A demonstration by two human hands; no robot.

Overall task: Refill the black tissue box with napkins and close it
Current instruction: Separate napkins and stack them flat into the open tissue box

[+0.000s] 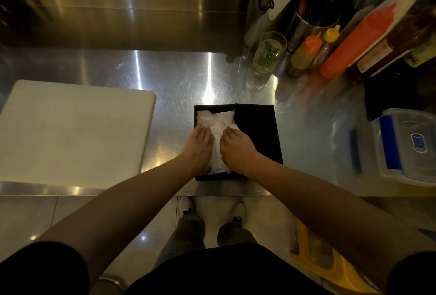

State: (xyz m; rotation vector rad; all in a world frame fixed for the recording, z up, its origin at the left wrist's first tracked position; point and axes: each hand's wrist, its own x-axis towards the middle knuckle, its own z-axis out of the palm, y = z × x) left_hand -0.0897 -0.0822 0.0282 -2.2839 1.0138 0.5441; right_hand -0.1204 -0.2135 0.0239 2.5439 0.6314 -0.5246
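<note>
A black tissue box [195,115] lies open near the front edge of the steel counter, with white napkins [218,122] filling its inside. Its black lid [256,129] leans against the box's right side, partly overlapping it. My left hand [199,146] presses palm down on the left part of the napkins. My right hand [237,147] presses on their right part, fingers flat and together. Between the two hands a strip of napkin shows. The near end of the box is hidden under my wrists.
A white cutting board [70,132] lies to the left. At the back right stand a glass [269,51], squeeze bottles [306,51], a red sauce bottle [354,44] and utensil holders [313,23]. A clear lidded container with blue clips [405,146] sits at the right.
</note>
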